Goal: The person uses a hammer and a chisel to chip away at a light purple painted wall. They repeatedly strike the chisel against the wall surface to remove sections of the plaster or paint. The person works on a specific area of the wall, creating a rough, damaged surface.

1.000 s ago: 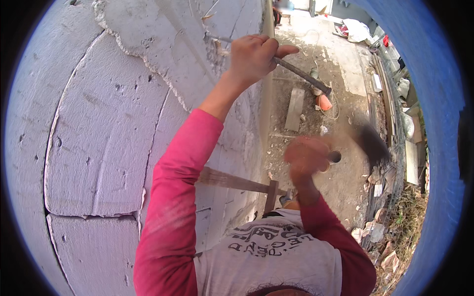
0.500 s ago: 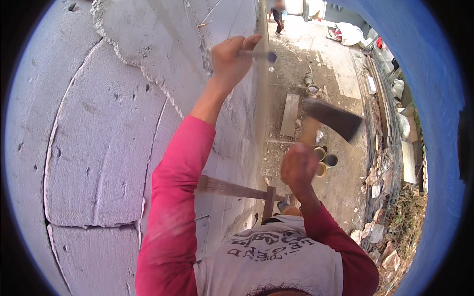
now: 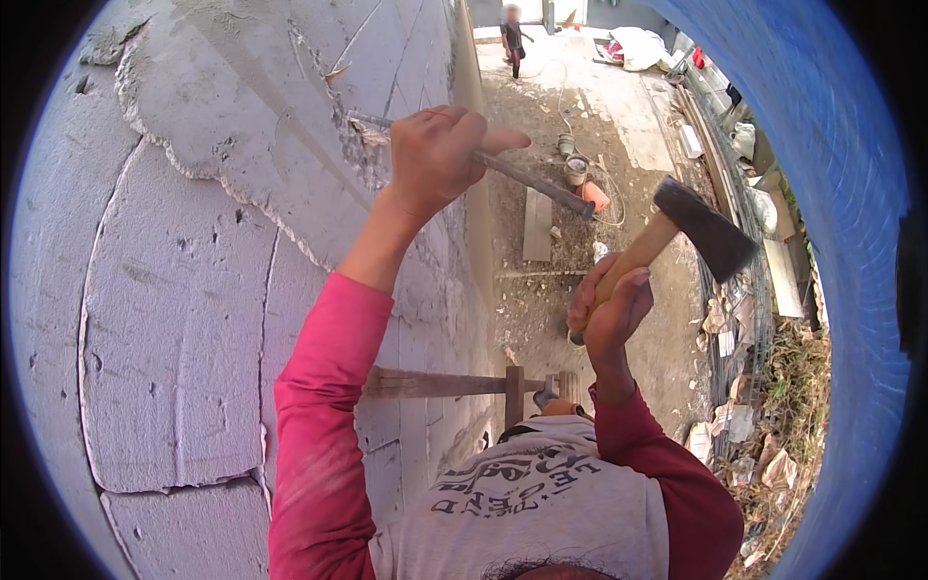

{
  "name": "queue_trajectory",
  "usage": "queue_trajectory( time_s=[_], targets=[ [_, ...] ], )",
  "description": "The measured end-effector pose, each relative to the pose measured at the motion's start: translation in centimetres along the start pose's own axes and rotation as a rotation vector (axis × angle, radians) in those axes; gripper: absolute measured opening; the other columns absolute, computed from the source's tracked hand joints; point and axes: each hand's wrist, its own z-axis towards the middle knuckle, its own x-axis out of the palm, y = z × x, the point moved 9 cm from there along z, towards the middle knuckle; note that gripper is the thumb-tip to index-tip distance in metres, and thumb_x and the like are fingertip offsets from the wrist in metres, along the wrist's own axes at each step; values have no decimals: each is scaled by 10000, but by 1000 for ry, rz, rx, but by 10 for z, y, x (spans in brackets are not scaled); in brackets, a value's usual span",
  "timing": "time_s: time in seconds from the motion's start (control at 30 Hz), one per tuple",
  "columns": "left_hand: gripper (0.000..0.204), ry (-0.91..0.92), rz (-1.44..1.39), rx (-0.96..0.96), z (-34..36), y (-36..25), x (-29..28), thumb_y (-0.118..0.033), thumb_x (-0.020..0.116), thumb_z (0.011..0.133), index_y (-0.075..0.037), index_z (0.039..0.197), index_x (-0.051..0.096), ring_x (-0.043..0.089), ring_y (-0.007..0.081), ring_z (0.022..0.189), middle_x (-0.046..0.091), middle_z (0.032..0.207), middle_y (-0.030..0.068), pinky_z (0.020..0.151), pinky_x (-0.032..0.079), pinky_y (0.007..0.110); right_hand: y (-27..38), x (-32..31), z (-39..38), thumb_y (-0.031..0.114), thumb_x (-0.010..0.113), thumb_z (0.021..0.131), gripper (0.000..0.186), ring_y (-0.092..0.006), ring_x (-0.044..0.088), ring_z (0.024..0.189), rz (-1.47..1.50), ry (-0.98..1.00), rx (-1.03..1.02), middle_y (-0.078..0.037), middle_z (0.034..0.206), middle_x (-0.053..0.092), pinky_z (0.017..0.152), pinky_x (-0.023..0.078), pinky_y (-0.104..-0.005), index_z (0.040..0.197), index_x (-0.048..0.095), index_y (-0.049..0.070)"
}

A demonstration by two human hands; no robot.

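Note:
My left hand (image 3: 432, 164) is wrapped round a long steel chisel (image 3: 541, 184), its index finger sticking out. The chisel's flared head points right, away from the wall. Its other end reaches a chipped patch on the grey block wall (image 3: 184, 367), where I cannot tell whether it touches. To the right, my right hand (image 3: 617, 314) grips the wooden handle of a hatchet (image 3: 706, 230). The dark hatchet head is raised to the right of the chisel's head, apart from it, its broad blade turned away to the lower right.
A wooden beam (image 3: 445, 384) juts from the wall below my arms, crossed by an upright piece. Far below on the ground are buckets (image 3: 576, 169), an orange container (image 3: 594, 197), a board (image 3: 537, 224) and rubble. Another person (image 3: 513, 43) stands far off. Blue sheeting (image 3: 860, 290) hangs at right.
The hatchet and my right hand have moved right, and the blade has swung farther from the chisel. My left hand sits lower in view, with more of the chisel showing. The view has shifted slightly.

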Motion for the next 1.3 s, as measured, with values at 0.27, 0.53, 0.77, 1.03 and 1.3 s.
queue_trajectory(
  time_s=[0.27,0.53,0.77,1.03,1.3],
  targets=[
    [537,-77,2,22,4,-17,-1,-315,869,776,-127,595,400,446,204,391,414,487,27,395,344,338,-14,-9,1,505,307,1101,544,-74,410,365,-134,11,58,-15,562,471,331,322,-225,1015,535,18],
    [508,-90,114,-36,3,-18,-6,-250,849,819,-118,593,413,422,214,382,412,487,31,385,320,343,-5,-5,-7,604,362,1061,602,-117,428,403,-66,27,75,-45,618,481,371,372,-271,1002,509,24],
    [532,-94,156,-15,1,-14,-11,-274,853,818,-119,582,402,389,215,383,397,497,32,384,306,342,53,-6,-7,763,368,973,736,-155,471,429,222,-79,-99,-63,639,505,361,399,-301,1026,499,41],
    [515,-104,163,-1,1,-17,-11,-236,879,740,-136,561,406,418,209,390,407,480,21,384,330,320,118,-11,-9,754,264,991,699,-188,477,461,425,91,-592,-66,673,480,385,464,-338,1092,523,112],
    [517,-90,162,-20,-3,-14,-13,-211,882,743,-127,561,406,447,216,395,424,482,31,385,341,334,115,-10,-7,757,275,987,699,-191,485,478,522,108,-552,-63,707,522,397,470,-336,1103,529,116]
  ],
)
